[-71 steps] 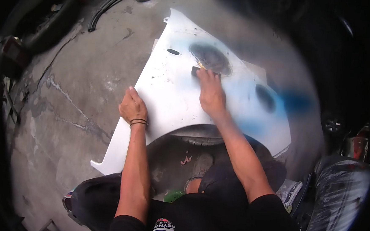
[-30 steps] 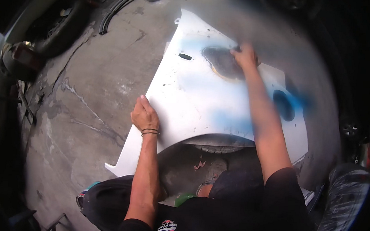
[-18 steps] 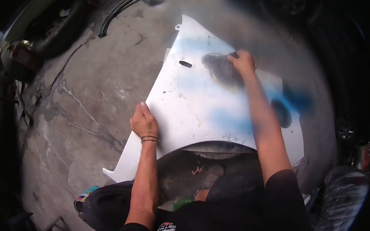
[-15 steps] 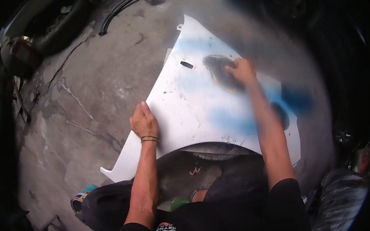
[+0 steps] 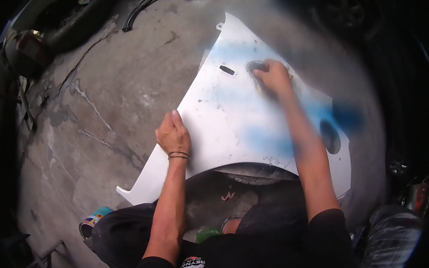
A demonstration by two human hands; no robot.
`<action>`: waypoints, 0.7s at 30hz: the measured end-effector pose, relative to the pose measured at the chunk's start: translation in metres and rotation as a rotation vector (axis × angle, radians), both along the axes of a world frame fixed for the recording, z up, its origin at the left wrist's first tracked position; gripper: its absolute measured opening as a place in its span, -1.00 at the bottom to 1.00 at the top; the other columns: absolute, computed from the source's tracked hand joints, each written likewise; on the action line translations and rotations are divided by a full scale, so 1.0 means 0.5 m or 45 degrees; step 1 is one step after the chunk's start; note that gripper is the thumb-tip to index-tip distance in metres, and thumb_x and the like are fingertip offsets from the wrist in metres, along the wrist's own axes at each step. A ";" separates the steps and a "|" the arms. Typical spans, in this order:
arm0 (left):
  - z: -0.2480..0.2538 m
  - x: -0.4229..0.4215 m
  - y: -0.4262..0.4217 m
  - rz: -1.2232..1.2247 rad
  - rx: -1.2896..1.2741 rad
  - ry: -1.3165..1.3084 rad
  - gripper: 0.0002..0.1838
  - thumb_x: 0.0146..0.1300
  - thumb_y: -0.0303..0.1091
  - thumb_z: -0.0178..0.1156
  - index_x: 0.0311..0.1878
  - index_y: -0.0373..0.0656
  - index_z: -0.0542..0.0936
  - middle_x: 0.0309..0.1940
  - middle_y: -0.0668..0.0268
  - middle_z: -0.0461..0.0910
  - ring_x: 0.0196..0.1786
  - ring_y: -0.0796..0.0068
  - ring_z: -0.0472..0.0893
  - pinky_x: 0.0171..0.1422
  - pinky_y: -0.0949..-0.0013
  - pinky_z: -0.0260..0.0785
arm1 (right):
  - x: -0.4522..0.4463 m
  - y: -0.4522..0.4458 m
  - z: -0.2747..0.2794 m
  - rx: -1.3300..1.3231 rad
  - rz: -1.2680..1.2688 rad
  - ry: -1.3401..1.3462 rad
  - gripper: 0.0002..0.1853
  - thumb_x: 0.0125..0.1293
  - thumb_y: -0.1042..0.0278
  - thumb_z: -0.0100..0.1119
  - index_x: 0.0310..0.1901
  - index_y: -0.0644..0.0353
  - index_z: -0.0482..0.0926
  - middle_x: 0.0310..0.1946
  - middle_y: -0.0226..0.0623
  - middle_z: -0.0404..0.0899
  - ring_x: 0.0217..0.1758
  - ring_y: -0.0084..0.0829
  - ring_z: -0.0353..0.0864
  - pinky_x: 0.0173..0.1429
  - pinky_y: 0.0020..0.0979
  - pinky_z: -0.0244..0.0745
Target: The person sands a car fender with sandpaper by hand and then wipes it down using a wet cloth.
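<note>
A white car fender [image 5: 224,129] stands tilted in front of me, its wheel arch towards my legs. Around its left edge my left hand [image 5: 173,134] is closed, fingers curled behind the panel and thumb on the edge. My right hand [image 5: 274,77] presses on the upper part with bent fingers, over a dark grey patch [image 5: 254,65] that it partly covers. Whatever may lie under those fingers is hidden. Left of the patch is a small dark slot [image 5: 226,70] in the panel.
Cracked concrete floor [image 5: 104,93] surrounds the fender. A can [image 5: 91,220] stands by my left knee. Black curved trim [image 5: 146,4] lies at the far left. A car wheel [image 5: 345,12] shows at the back right, and a plastic-wrapped item [image 5: 391,248] at the lower right.
My right hand has moved slightly up and left over the dark patch, covering more of it. The fender's top appears shifted right and up; my left hand still grips its edge.
</note>
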State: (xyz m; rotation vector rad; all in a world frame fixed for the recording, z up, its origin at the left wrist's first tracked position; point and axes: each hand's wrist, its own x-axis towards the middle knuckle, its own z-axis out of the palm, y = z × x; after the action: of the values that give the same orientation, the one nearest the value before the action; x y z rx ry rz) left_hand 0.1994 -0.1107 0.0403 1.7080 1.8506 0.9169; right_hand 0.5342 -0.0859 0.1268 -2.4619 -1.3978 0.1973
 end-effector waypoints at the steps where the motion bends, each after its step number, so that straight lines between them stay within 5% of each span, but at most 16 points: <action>1: 0.004 -0.002 0.001 -0.002 0.006 0.010 -0.54 0.65 -0.05 -0.06 -0.27 -0.18 0.60 -0.35 0.04 0.69 -0.21 -0.10 0.62 0.13 0.02 0.39 | 0.000 0.017 -0.010 0.006 -0.002 0.010 -0.60 0.28 0.03 0.52 -0.08 0.20 0.72 -0.06 -0.04 0.78 0.05 -0.03 0.74 0.18 -0.06 0.51; 7: -0.008 -0.004 -0.001 0.008 0.002 -0.052 -0.54 0.65 -0.07 -0.08 -0.28 -0.18 0.60 -0.35 0.05 0.70 -0.21 -0.07 0.63 0.14 0.06 0.39 | -0.021 0.034 -0.012 0.026 -0.130 0.066 -0.60 0.30 0.08 0.51 -0.02 0.21 0.72 0.00 -0.03 0.77 0.11 -0.04 0.73 0.22 -0.13 0.54; 10: 0.004 -0.002 0.000 0.023 -0.005 -0.014 -0.54 0.65 -0.07 -0.07 -0.28 -0.18 0.60 -0.35 0.06 0.70 -0.21 -0.07 0.63 0.14 0.06 0.39 | -0.030 -0.014 -0.009 0.054 0.161 0.044 -0.57 0.30 0.08 0.51 0.04 0.21 0.71 0.08 0.02 0.74 0.16 0.01 0.71 0.26 -0.10 0.54; 16: -0.011 -0.010 0.000 0.009 0.000 0.024 -0.55 0.64 -0.07 -0.07 -0.28 -0.18 0.62 -0.35 0.05 0.71 -0.22 -0.07 0.65 0.11 0.04 0.39 | -0.002 0.094 0.002 0.036 -0.039 -0.157 -0.54 0.31 0.09 0.50 0.13 0.18 0.71 0.15 0.05 0.69 0.18 0.08 0.67 0.30 -0.08 0.55; 21: 0.002 -0.004 0.004 0.031 -0.008 0.002 -0.55 0.63 -0.09 -0.06 -0.27 -0.19 0.63 -0.32 0.05 0.73 -0.20 -0.06 0.67 0.09 0.02 0.39 | -0.022 0.018 0.062 0.326 0.462 -0.475 -0.75 0.48 0.30 0.26 0.09 0.17 0.74 0.12 -0.03 0.74 0.16 0.07 0.69 0.34 -0.05 0.53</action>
State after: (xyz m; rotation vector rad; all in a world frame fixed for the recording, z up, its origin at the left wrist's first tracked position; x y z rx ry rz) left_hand 0.1974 -0.1086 0.0414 1.6870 1.8773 0.9187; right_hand 0.5230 -0.0771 0.1580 -2.0910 -1.8846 -0.3627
